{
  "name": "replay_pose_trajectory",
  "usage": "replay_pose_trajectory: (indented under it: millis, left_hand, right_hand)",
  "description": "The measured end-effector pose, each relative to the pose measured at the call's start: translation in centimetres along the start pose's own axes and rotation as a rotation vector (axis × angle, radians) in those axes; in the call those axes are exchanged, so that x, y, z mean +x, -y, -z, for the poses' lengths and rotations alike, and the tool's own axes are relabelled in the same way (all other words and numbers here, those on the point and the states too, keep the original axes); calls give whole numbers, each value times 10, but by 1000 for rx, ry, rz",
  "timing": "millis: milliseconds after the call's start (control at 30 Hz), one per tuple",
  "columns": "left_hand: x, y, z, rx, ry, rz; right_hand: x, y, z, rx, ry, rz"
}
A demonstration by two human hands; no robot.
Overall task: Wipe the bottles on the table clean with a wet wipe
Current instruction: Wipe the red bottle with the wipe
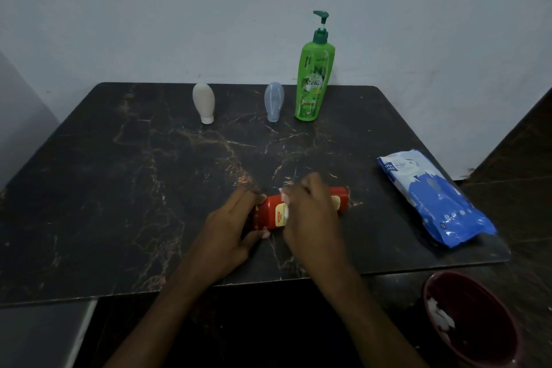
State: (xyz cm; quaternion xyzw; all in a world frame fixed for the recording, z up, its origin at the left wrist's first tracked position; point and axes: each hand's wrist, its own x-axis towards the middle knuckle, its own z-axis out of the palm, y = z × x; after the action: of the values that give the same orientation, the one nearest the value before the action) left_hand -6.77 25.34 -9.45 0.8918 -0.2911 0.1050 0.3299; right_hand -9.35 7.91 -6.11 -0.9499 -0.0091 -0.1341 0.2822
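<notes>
Red bottle (273,213) largely beneath right hand (312,215), wet wipe (285,196) barely visible.

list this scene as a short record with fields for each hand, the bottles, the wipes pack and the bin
left hand: grips left end of red plastic bottle lying on its side
right hand: holds white wet wipe against that bottle's middle
standing bottles: tall green pump bottle, small beige squeeze bottle, small blue-grey squeeze bottle, apart, along far edge
wipes pack: blue plastic, flat, table's right side
bin: dark red, round, beside table, white wipes inside
table: black marbled top
</notes>
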Motion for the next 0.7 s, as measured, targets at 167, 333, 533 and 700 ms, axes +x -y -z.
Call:
replay_pose_trajectory:
  millis: [167, 333, 533, 700]
  left_hand:
    - [0, 3, -1, -12, 12, 9]
    - [-1, 7, -1, -34, -9, 48]
    - [1, 7, -1, -32, -40, -22]
    - [0, 9, -2, -33, 2, -54]
  right_hand:
    - [-3, -7, -3, 12, -18, 72]
    - [0, -56, 21, 36, -135, -37]
    - [-13, -86, 19, 94, -205, -160]
    - [-16, -73, 14, 113, -224, -121]
